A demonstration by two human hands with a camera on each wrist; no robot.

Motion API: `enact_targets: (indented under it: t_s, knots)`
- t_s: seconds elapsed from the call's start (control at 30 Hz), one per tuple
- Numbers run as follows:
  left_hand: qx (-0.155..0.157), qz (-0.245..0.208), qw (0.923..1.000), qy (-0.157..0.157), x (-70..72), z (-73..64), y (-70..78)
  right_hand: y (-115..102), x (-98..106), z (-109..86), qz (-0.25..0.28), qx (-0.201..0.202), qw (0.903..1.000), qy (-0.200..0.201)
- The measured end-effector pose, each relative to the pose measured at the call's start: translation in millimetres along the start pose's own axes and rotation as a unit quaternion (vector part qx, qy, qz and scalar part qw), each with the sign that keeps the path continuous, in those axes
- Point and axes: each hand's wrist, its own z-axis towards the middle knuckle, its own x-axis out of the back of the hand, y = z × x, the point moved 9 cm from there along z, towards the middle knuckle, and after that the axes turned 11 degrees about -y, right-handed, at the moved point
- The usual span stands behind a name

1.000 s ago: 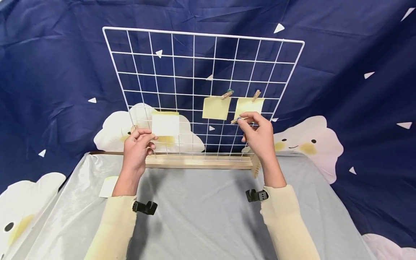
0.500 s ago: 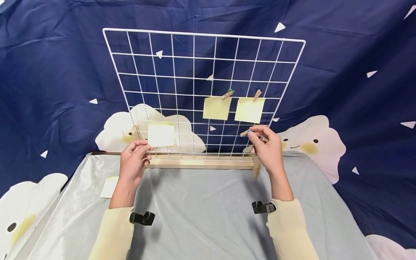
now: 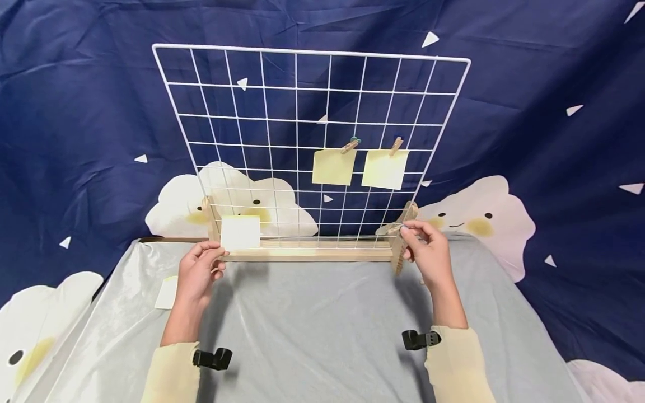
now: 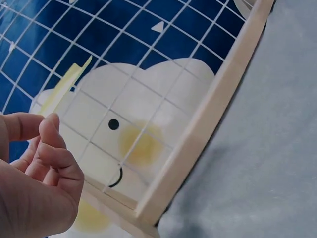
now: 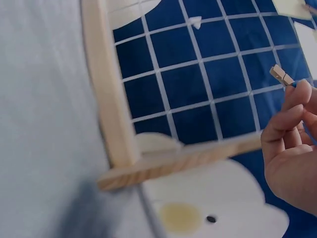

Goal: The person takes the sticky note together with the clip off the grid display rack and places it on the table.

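Between thumb and fingers my left hand [image 3: 199, 274] pinches a sticky note [image 3: 240, 232] by its lower left corner, in front of the lower left of a white wire grid [image 3: 296, 101]. In the left wrist view the note [image 4: 64, 89] shows nearly edge-on. My right hand [image 3: 427, 252] pinches a small wooden clothespin [image 5: 281, 75] in front of the grid's lower right; its blue end shows at my fingertips. Two yellow sticky notes hang on the grid, a left note [image 3: 333, 167] and a right note [image 3: 385, 169], each under a wooden clothespin [image 3: 396, 146].
The grid stands in a wooden base [image 3: 307, 253] with an upright support [image 3: 403, 240] at each side. Another sticky note [image 3: 166, 293] lies at the left on the grey cloth [image 3: 307, 324]. Behind hangs a dark blue curtain [image 3: 529, 56] with clouds.
Both hands have moved down toward me and apart. The left carried the sticky note down and left; the right carried the clothespin down and right, away from the hanging note.
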Motion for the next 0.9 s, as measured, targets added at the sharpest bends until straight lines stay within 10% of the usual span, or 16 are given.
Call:
enact_targets:
  t_s: [0.9]
  knots:
    - [0.078, 0.044, 0.9953, 0.039, 52.6, -14.3, -53.0, 97.0, 56.7, -33.5, 0.031, -0.120, 0.9907, 0.056]
